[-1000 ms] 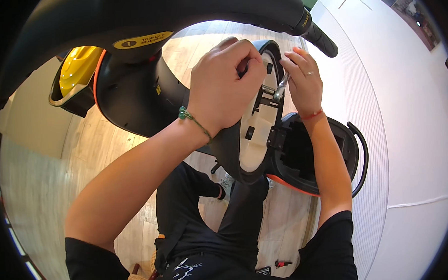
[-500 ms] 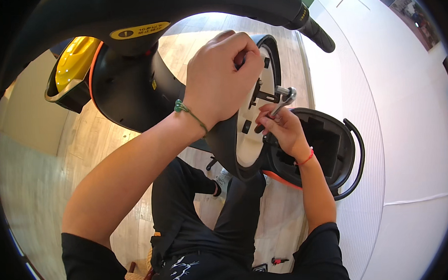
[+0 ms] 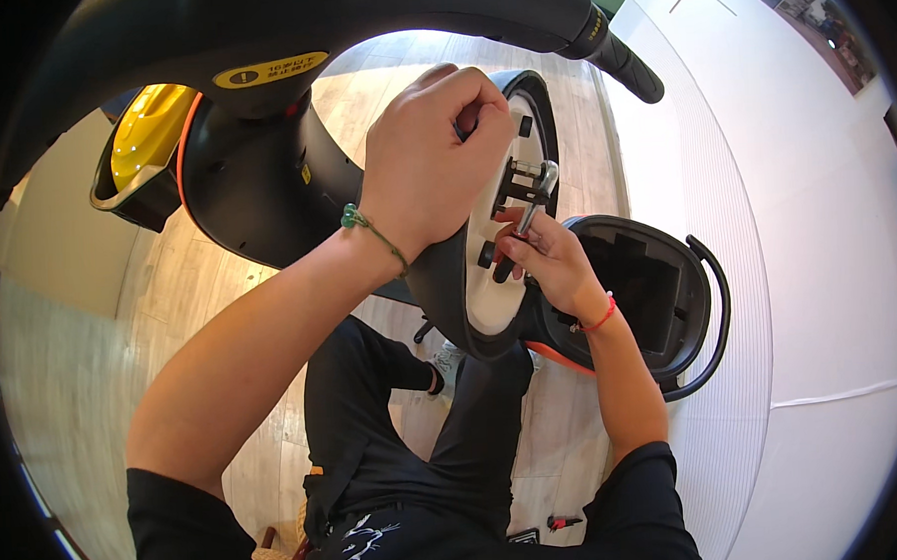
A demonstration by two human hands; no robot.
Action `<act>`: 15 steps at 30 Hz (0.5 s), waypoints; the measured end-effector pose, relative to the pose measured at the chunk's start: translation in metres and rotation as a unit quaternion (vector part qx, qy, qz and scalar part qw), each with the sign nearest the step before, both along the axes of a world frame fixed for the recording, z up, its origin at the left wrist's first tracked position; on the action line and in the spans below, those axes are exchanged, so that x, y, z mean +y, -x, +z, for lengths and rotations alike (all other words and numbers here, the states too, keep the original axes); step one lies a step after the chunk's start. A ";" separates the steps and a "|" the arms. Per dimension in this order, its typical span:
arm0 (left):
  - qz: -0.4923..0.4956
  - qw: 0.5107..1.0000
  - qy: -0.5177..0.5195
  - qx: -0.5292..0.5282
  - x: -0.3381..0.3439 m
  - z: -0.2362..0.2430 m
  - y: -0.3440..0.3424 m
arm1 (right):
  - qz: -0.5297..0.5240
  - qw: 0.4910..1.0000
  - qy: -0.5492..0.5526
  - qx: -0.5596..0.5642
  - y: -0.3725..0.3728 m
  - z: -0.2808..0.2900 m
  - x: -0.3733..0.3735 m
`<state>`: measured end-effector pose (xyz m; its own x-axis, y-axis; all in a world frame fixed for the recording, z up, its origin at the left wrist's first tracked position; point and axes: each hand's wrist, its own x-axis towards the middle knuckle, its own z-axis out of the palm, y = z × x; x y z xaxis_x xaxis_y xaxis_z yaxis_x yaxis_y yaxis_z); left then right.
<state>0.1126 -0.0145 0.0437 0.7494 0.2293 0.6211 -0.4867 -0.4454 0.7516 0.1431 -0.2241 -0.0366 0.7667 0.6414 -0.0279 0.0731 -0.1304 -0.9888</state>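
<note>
A black scooter seat is tipped up on its side, its pale underside facing right. My left hand is closed over the seat's left edge, fingertips hidden behind the curled fist. In my right hand is a ratchet wrench, its dark handle between thumb and fingers. The wrench's head, with a silver socket, is at the black metal bracket in the middle of the underside; whether it sits on a bolt I cannot tell. Small black rubber pads dot the underside.
The scooter's handlebar crosses the top, its grip at right. Beside my right wrist gapes a storage compartment with a black rear rail. A yellow helmet-like object sits in a front basket. A small red-and-black item lies below.
My right hand has moved left and slightly down, bringing the ratchet wrench's socket to the bracket. The left hand and seat have shifted slightly left.
</note>
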 end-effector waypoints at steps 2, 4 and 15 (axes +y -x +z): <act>0.005 1.000 -0.001 0.003 0.000 0.000 0.001 | -0.022 1.000 0.013 -0.015 0.000 -0.004 0.001; 0.003 1.000 0.000 0.003 0.000 0.000 0.002 | -0.044 0.998 0.026 -0.032 -0.001 -0.007 0.002; -0.011 1.000 0.009 -0.014 -0.001 -0.001 0.002 | -0.168 0.853 0.187 -0.457 -0.049 -0.009 0.002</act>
